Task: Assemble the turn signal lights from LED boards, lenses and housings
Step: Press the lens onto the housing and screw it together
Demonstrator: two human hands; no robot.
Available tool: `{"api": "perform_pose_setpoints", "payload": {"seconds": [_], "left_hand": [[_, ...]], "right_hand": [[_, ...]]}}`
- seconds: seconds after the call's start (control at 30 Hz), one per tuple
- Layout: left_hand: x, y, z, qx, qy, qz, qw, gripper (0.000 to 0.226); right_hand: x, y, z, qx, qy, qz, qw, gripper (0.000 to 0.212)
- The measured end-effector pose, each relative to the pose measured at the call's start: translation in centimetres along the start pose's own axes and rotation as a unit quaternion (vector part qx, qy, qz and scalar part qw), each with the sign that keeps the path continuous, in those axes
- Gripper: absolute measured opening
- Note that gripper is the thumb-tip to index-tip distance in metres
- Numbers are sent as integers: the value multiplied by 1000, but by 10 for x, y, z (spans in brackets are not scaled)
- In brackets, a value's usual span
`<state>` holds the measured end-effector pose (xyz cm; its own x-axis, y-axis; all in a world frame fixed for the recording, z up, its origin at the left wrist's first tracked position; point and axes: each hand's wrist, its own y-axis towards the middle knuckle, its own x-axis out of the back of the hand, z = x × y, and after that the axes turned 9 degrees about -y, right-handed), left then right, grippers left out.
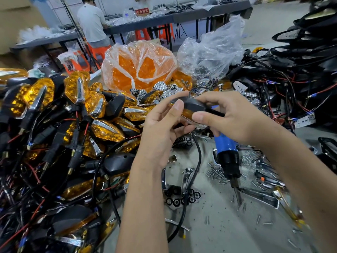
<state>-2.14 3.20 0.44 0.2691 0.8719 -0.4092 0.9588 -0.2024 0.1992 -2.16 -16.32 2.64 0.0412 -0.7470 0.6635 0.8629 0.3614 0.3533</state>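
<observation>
Holding one turn signal light (191,108) above the desk (218,225), both hands meet near the middle of the view. The left hand (160,128) curls its fingers under and around the left end of the light, thumb (176,106) laid on the upper edge. The right hand (231,115) grips the right end, thumb (202,117) pressed against the amber lens side and fingers wrapped over the black housing. The long axis of the light runs roughly left to right, tilting down slightly toward the right, where its black stem (217,112) points into the right palm. The black housing faces up and away; the amber lens faces down toward the person. A black cable (197,152) hangs from beneath the light toward the desk.

Just below the right hand, a blue and black powered screwdriver (228,157) lies on the desk with its tip toward the person. Loose screws (217,173) are scattered around it, with chrome trim pieces (262,197) to its right. A pile of finished amber lights (76,114) with wires fills the left side. Behind the hands stands a clear bag of amber lenses (140,64). A heap of black housings and wiring (299,70) occupies the right. In the background, a person (92,22) sits at another desk.
</observation>
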Motion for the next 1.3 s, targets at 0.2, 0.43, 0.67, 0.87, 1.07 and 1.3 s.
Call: {"api": "perform_pose_setpoints", "payload": {"seconds": [0.2, 0.43, 0.67, 0.87, 1.07, 1.3], "left_hand": [[-6, 1, 4, -42, 6, -13, 999, 27], [-8, 4, 9, -69, -8, -57, 996, 41], [-16, 6, 7, -49, -69, -56, 995, 32], [-29, 3, 5, -19, -262, -56, 963, 51], [-28, 3, 0, 19, -344, -115, 932, 54], [-3, 5, -12, 21, -390, -123, 912, 38]], "right_hand": [[5, -2, 7, 27, -46, -33, 998, 43], [-4, 1, 5, 77, -110, -86, 987, 33], [0, 0, 13, 47, -112, -92, 988, 34], [-15, 6, 36, -64, -27, 12, 998, 38], [-22, 6, 48, -48, -108, 8, 993, 46], [2, 2, 28, -101, -235, 170, 952, 30]]}}
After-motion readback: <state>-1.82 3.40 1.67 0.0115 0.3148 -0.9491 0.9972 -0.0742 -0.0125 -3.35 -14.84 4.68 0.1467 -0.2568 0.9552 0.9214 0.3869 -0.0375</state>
